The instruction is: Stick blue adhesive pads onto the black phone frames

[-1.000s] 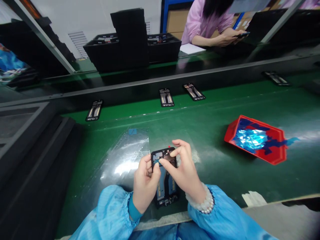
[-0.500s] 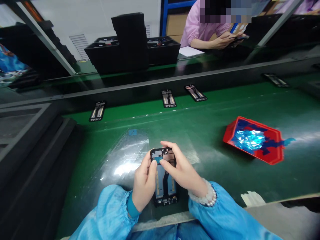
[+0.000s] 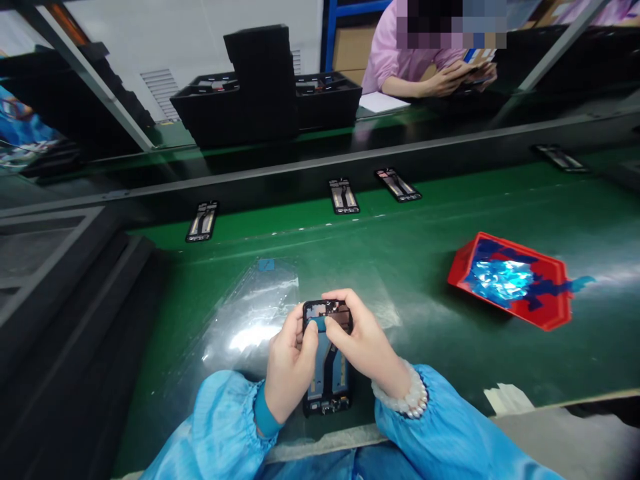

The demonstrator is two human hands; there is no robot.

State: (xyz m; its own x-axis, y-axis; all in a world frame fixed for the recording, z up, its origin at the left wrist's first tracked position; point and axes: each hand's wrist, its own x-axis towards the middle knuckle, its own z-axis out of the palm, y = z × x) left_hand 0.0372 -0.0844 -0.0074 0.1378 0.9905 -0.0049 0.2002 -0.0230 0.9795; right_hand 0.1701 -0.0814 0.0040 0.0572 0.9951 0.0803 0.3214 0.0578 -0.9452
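An opened phone [image 3: 330, 373] with its inner parts showing lies between my hands, its lower end toward me. My left hand [image 3: 293, 367] grips the phone's upper left edge, thumb bent over the inside. On the other side my right hand [image 3: 367, 343] holds the upper right edge, fingers curled round the top corner. Both thumb tips meet at a small blue film tab [image 3: 319, 325] near the phone's upper part. Whether the thumbs pinch the tab or just press it, I cannot tell. A dark ribbon cable [image 3: 330, 367] runs down the phone's middle.
A red bin [image 3: 553, 313] holding shiny blue film scraps stands to the right. Several similar phones, one at the left [image 3: 203, 221], lie along the far green strip. Dark stacked trays [image 3: 100, 300] border the left. A person [image 3: 445, 80] handles something across the bench.
The phones on the far strip have shifted slightly right. Under my thumbs the blue tab looks lifted and more of the parts above it show. The co-worker's hands have moved a little.
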